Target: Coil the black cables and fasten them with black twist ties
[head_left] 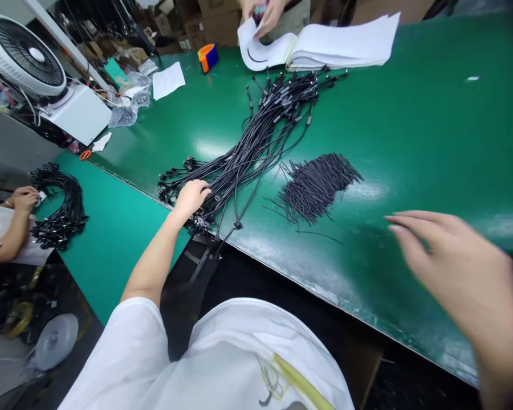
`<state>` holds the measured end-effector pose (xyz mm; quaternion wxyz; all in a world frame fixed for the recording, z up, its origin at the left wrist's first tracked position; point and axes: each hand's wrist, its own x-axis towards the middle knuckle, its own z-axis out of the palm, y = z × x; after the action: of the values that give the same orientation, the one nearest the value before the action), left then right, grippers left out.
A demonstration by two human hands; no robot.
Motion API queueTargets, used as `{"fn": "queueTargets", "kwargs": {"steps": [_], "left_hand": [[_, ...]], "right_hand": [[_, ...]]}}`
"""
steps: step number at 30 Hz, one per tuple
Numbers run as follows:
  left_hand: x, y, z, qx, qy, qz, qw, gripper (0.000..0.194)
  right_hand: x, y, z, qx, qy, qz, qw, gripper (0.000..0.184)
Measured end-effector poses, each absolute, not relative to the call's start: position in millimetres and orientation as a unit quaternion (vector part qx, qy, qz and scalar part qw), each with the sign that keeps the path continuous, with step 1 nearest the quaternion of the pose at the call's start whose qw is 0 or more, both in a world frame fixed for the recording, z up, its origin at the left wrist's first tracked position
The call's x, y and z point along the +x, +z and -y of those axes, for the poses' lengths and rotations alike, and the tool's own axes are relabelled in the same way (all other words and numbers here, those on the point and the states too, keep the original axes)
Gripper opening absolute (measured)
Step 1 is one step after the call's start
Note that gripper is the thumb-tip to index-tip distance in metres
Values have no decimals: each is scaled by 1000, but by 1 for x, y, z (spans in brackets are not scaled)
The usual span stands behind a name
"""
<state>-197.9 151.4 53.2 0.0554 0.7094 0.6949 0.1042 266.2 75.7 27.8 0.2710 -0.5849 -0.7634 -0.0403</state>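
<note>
My left hand (191,196) lies at the near end of a long bundle of black cables (252,145) with small connectors at both ends. Its fingers curl in on the cables there, with the fingertips partly hidden among them. To the right of the bundle is a heap of short, thin black strips (318,185), with a few lying loose at its edge. My right hand (457,267) is above the table's right side, apart from the heap and blurred by motion. Its fingers are stretched out and the thumb sits slightly away from them; nothing shows between.
Across the green table (431,142), another person's hands (267,14) hold up a page of an open paper book (342,45). A tape roll (207,57), a paper sheet (169,81) and a fan (28,57) stand leftward. At far left a co-worker handles more cables (62,205).
</note>
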Motion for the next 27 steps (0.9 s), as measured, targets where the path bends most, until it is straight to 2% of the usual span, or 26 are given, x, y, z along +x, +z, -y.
{"fn": "queueTargets", "kwargs": {"steps": [4, 8, 9, 11, 14, 18, 22, 24, 27], "left_hand": [[-197, 53, -150, 721, 164, -670, 70, 23], [-189, 65, -141, 702, 198, -670, 136, 16], [-189, 68, -140, 695, 192, -673, 164, 16], [-192, 74, -138, 684, 186, -660, 249, 19], [-204, 77, -135, 668, 197, -618, 365, 21], [-222, 73, -133, 647, 241, -586, 424, 23], [-228, 66, -136, 670, 227, -558, 433, 27], [-227, 64, -139, 698, 232, -564, 376, 26], [-223, 70, -143, 744, 293, -559, 220, 25]], "right_hand": [[180, 50, -134, -451, 10, 846, 285, 32], [86, 63, -204, -409, 25, 883, 229, 51], [68, 63, -221, -399, 10, 898, 185, 50], [43, 61, -250, -382, -15, 919, 95, 37], [38, 64, -281, -394, -40, 917, 38, 32], [75, 89, -304, -459, -105, 881, 43, 37], [129, 131, -305, -509, -130, 846, 90, 53], [153, 152, -293, -524, -115, 831, 148, 57], [182, 173, -268, -541, -28, 803, 246, 61]]}}
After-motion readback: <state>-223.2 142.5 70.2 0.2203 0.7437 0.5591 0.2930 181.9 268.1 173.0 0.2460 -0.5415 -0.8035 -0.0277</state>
